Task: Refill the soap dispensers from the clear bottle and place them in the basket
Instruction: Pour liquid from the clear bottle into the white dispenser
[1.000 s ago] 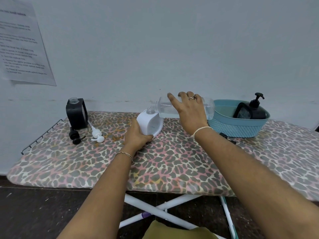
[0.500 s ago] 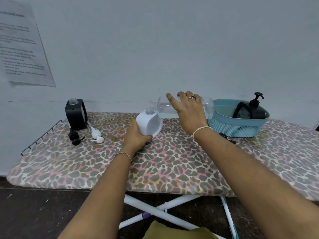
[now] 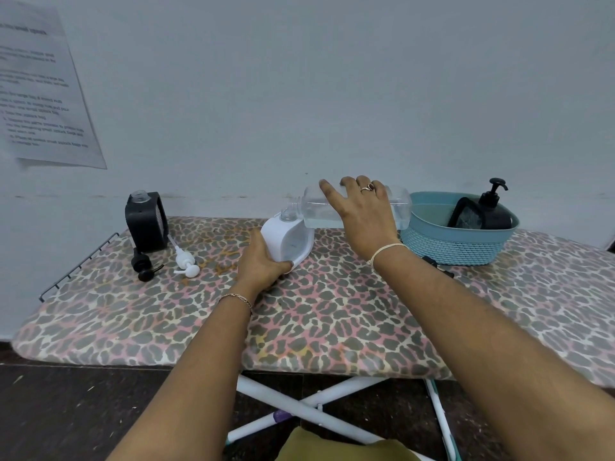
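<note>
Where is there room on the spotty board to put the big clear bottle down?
The near strip of the board, in front of the white dispenser, is bare, and so is the right end past the basket. The far left corner is crowded: black dispenser, black pump and white pump.

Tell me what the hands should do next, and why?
Probably tip the clear bottle a little more, neck downward. The right hand holds it on its side, mouth at the open neck of the white dispenser, which the left hand grips, and liquid lies along the bottle's lower side, so more tilt should make it flow.
</note>
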A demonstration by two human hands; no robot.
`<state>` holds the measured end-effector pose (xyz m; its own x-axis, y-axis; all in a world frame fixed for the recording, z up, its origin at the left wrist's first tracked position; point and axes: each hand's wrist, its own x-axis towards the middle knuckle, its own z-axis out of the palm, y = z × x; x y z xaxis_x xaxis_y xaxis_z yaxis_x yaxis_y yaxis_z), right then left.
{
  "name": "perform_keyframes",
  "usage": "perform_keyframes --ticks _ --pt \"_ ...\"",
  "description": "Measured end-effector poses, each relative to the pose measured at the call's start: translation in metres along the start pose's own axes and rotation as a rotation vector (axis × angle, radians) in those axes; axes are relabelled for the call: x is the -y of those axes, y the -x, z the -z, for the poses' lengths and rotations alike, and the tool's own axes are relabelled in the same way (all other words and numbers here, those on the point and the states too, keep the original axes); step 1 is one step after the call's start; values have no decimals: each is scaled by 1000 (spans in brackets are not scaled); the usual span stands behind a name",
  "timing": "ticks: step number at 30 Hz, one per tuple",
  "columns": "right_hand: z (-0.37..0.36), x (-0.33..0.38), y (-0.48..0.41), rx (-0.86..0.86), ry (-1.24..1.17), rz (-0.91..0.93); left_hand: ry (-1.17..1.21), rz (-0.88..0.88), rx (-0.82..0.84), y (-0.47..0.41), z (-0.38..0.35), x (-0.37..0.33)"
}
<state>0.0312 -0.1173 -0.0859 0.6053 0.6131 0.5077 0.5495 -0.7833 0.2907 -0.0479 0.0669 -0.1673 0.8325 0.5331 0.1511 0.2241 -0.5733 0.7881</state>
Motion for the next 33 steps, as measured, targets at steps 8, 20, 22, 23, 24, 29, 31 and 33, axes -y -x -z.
perform_keyframes --ticks 8,20,22,23,24,29,31,33 --pt "-1 0 -1 -3 -2 1 21 -8 -2 0 0 2" --pt "-1 0 -1 -6 7 7 32 -21 -4 -1 0 3" --pt "-1 -1 -1 -7 6 7 35 -19 -5 -1 0 3" --pt "-1 -1 -1 -7 7 8 36 -18 -5 -1 0 3" --pt "-1 -1 -1 -7 7 8 36 -16 -4 -1 0 3" --pt "-1 0 -1 -3 1 7 20 -6 -6 -1 0 2" --pt "-1 0 -1 -5 1 9 19 -5 -4 -1 0 2" --pt "-1 -1 -1 -10 -2 11 22 -8 -3 -1 0 2"
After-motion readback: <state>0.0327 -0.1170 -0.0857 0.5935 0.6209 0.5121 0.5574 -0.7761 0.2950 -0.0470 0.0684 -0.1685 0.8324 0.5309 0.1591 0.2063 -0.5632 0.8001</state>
